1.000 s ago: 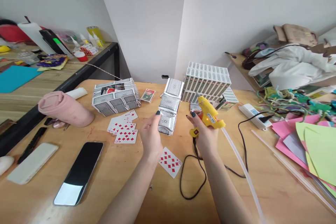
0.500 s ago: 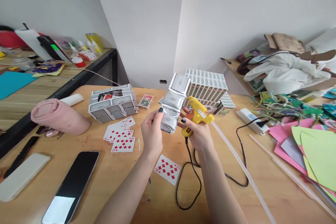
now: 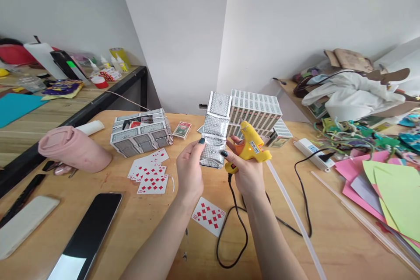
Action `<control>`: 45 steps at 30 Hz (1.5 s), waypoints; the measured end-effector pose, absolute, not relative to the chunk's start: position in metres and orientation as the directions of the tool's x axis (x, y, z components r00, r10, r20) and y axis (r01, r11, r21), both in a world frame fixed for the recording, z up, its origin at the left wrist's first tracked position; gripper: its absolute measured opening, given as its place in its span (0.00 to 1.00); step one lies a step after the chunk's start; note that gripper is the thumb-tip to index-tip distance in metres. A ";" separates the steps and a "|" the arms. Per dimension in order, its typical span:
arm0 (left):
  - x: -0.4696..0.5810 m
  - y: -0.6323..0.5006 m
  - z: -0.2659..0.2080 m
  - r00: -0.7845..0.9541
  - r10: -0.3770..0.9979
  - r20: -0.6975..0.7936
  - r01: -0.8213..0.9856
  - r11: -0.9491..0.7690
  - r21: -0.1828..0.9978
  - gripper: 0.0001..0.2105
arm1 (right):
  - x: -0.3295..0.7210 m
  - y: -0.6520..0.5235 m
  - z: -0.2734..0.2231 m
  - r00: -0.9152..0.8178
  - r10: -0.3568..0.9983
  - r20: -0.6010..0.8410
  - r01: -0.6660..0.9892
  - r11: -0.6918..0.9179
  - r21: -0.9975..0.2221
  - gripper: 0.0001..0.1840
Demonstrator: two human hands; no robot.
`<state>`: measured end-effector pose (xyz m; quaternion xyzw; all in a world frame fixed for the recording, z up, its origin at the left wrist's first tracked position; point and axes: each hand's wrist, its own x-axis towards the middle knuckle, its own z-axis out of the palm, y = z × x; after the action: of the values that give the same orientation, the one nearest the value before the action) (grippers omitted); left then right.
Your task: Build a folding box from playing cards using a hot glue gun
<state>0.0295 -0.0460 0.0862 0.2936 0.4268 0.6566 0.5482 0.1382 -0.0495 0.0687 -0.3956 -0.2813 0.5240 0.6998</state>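
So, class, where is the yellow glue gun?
In the head view, the yellow glue gun is in the right hand, just right of the patterned card piece in the left hand.

Can't read the label [image 3: 253,147] on the glue gun [image 3: 252,134], nor see all of the left fingers [image 3: 187,152] behind the card strip [image 3: 216,124] or of the phone [image 3: 93,223], cut off below.

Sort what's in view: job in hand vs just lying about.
Likely in the job: card-patterned panel (left hand), yellow glue gun (right hand), translucent glue stick, power strip, card-patterned box.

Probably just lying about: pink tumbler, smartphone, black pen, green paper.
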 end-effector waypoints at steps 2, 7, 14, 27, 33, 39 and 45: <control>0.030 -0.046 0.086 -0.228 0.968 -0.103 -0.470 -0.016 0.883 0.06 | 0.138 -0.050 0.070 0.288 0.957 -0.024 -0.506 0.131 -0.853 0.30; 0.027 -0.045 0.086 -0.262 0.958 -0.116 -0.493 -0.030 0.870 0.04 | 0.137 -0.052 0.073 0.254 0.967 0.011 -0.472 0.134 -0.871 0.27; 0.017 -0.043 0.093 -0.021 0.996 -0.082 -0.470 0.063 0.880 0.14 | 0.148 -0.052 0.071 0.228 0.974 0.002 -0.431 0.103 -0.897 0.26; 0.006 -0.034 0.083 0.071 0.952 -0.298 -0.381 0.302 0.874 0.33 | 0.154 -0.050 0.073 0.273 0.955 -0.116 -0.444 0.018 -0.896 0.20; -0.003 -0.035 0.088 0.210 0.929 -0.306 -0.191 0.346 0.919 0.41 | 0.161 -0.048 0.069 0.189 0.973 -0.130 -0.368 -0.053 -0.928 0.16; -0.030 -0.036 0.090 0.516 0.804 -0.296 -0.002 0.346 0.938 0.44 | 0.163 -0.050 0.068 0.140 0.982 -0.127 -0.317 -0.077 -0.945 0.18; -0.053 -0.030 0.087 0.603 0.735 -0.310 0.116 0.304 0.946 0.36 | 0.157 -0.051 0.066 0.090 0.986 -0.140 -0.275 -0.110 -0.955 0.19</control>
<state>-0.0532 -0.0304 0.0874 0.5479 0.3881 0.2184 0.7081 0.1573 -0.0507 0.0665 -0.4845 -0.3671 0.5661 0.5568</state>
